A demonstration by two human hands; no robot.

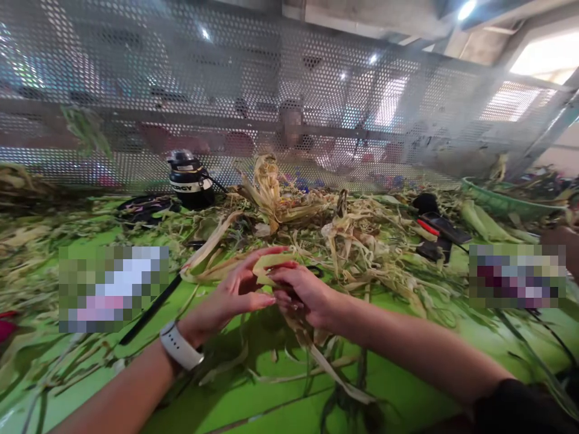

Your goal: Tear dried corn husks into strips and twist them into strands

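My right hand is closed, its fingers pinched round a pale green strip of corn husk. Dry husk strips hang below that hand over the green tabletop. My left hand, with a white watch band at the wrist, curves beside the husk strip. Its thumb stands apart from its fingers, and whether the fingertips touch the strip I cannot tell. Just past both hands lies a heap of dried husks.
A black bottle stands at the back left before a perforated metal screen. A dark stick lies left of my hands. At right are a black phone-like object and a green basket. Two patches are blurred out.
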